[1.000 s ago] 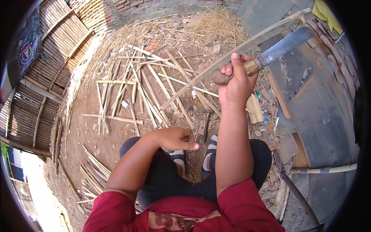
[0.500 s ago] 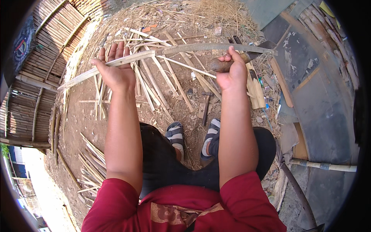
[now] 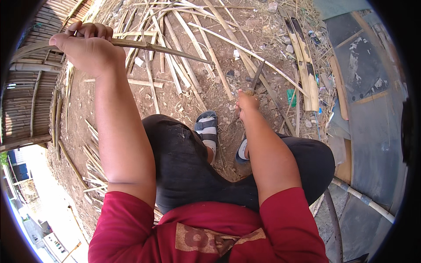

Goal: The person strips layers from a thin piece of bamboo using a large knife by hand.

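At the upper left, my left hand [image 3: 90,50] is raised with its fingers curled round a long, thin bamboo strip [image 3: 164,49]. One end of the strip reaches past the hand toward the left rim, and the other points right over the ground. Lower and nearer my knees, my right hand [image 3: 248,104] is closed round the handle of a knife [image 3: 258,75]. Its dark blade points up and away, apart from the strip. The hand hides most of the handle.
Split bamboo strips [image 3: 180,33] lie scattered over the dirt ahead, with more beside my left leg. Wider bamboo pieces [image 3: 302,65] rest at the right, near dark sheet panels [image 3: 372,127]. A woven bamboo wall [image 3: 33,103] stands on the left. My sandalled feet [image 3: 206,127] are below.
My left hand has gone from an open palm under the strip to fingers closed round it, moving up and left. My right hand has dropped nearer with the knife, away from the strip.
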A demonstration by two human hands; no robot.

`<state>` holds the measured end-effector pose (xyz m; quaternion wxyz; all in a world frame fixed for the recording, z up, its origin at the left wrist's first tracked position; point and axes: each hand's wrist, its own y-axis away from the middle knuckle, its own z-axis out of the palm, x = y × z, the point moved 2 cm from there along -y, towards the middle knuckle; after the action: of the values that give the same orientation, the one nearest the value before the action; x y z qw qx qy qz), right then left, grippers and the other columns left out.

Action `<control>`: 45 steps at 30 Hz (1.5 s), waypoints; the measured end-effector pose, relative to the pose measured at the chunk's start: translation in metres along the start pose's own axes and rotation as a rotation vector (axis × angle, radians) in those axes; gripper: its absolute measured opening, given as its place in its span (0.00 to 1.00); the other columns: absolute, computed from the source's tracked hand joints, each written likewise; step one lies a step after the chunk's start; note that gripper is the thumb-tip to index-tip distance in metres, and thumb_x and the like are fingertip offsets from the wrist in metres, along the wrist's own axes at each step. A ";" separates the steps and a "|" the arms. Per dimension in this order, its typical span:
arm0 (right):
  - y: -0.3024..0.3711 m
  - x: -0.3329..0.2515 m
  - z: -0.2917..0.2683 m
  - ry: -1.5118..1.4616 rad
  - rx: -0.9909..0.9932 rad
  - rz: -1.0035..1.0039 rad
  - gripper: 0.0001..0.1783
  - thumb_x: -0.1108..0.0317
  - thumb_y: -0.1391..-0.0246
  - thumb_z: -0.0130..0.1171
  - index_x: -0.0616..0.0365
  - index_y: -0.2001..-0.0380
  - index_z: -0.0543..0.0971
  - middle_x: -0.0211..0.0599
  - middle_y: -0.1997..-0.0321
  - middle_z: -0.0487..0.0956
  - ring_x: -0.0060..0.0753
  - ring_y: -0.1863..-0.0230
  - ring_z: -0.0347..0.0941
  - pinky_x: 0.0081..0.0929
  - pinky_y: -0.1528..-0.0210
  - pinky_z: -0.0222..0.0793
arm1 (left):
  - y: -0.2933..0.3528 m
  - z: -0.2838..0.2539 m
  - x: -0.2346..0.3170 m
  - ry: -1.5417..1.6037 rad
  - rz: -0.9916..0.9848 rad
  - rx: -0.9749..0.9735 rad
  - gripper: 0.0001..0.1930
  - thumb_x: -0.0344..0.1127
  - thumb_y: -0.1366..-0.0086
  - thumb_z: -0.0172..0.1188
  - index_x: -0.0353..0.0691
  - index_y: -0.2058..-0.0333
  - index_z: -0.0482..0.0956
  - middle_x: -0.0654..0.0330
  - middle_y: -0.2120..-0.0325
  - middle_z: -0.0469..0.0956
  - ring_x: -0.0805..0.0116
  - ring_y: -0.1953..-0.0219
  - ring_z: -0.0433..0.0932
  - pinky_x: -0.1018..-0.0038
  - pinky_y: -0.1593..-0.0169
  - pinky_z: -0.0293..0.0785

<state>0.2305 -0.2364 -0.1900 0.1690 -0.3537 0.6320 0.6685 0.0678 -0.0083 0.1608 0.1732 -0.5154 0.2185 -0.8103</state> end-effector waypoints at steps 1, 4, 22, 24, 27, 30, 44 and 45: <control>0.001 0.001 0.001 0.047 0.029 -0.038 0.25 0.65 0.41 0.69 0.69 0.50 0.70 0.44 0.68 0.78 0.33 0.81 0.72 0.33 0.84 0.63 | -0.001 -0.004 -0.002 -0.005 0.013 -0.015 0.33 0.68 0.23 0.31 0.42 0.68 0.65 0.67 0.82 0.59 0.74 0.82 0.53 0.75 0.76 0.54; -0.015 0.008 0.015 0.172 0.021 -0.221 0.23 0.61 0.43 0.70 0.68 0.54 0.75 0.49 0.62 0.81 0.44 0.69 0.79 0.42 0.67 0.73 | -0.001 -0.011 -0.033 -0.071 0.082 0.005 0.36 0.74 0.27 0.34 0.44 0.75 0.60 0.64 0.84 0.61 0.72 0.83 0.56 0.74 0.78 0.56; 0.018 0.074 0.112 1.117 -0.296 -0.559 0.24 0.63 0.47 0.63 0.64 0.49 0.77 0.61 0.56 0.84 0.65 0.51 0.81 0.53 0.47 0.76 | -0.022 -0.022 -0.094 -0.132 0.007 0.156 0.26 0.55 0.23 0.50 0.49 0.79 0.64 0.70 0.87 0.60 0.77 0.87 0.57 0.74 0.82 0.52; 0.012 0.072 0.116 1.064 -0.226 -0.496 0.26 0.63 0.47 0.63 0.65 0.47 0.77 0.62 0.54 0.83 0.65 0.49 0.80 0.53 0.44 0.75 | -0.018 -0.028 -0.097 -0.159 0.062 0.165 0.24 0.53 0.22 0.50 0.49 0.78 0.64 0.70 0.87 0.61 0.77 0.87 0.58 0.74 0.82 0.53; 0.025 0.040 0.121 0.935 -0.218 -0.531 0.26 0.63 0.47 0.62 0.67 0.47 0.76 0.64 0.54 0.83 0.65 0.48 0.80 0.52 0.44 0.75 | -0.020 -0.037 -0.095 -0.173 0.052 0.148 0.22 0.49 0.22 0.49 0.49 0.77 0.64 0.70 0.87 0.60 0.77 0.87 0.58 0.75 0.82 0.54; 0.036 0.014 0.127 0.730 -0.215 -0.732 0.25 0.64 0.47 0.62 0.66 0.47 0.76 0.64 0.54 0.83 0.64 0.49 0.80 0.51 0.46 0.76 | -0.012 -0.029 -0.086 -0.175 0.090 0.134 0.21 0.48 0.22 0.49 0.49 0.76 0.64 0.70 0.87 0.60 0.77 0.87 0.58 0.75 0.82 0.54; 0.036 0.026 0.124 0.788 -0.195 -0.645 0.26 0.65 0.47 0.64 0.61 0.45 0.76 0.61 0.56 0.84 0.63 0.50 0.81 0.52 0.48 0.77 | -0.023 -0.036 -0.101 -0.165 0.111 0.226 0.22 0.47 0.22 0.49 0.48 0.78 0.65 0.68 0.89 0.60 0.76 0.88 0.57 0.73 0.84 0.51; 0.035 0.022 0.123 0.699 -0.178 -0.710 0.26 0.64 0.47 0.64 0.61 0.45 0.76 0.61 0.56 0.84 0.63 0.50 0.81 0.52 0.48 0.77 | -0.024 -0.036 -0.102 -0.153 0.114 0.192 0.23 0.47 0.22 0.49 0.48 0.79 0.64 0.68 0.89 0.60 0.76 0.88 0.58 0.73 0.83 0.52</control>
<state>0.1593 -0.1272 -0.1855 0.1335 -0.7625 0.4319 0.4628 0.0753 0.0699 0.0828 0.2835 -0.5434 0.1551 -0.7748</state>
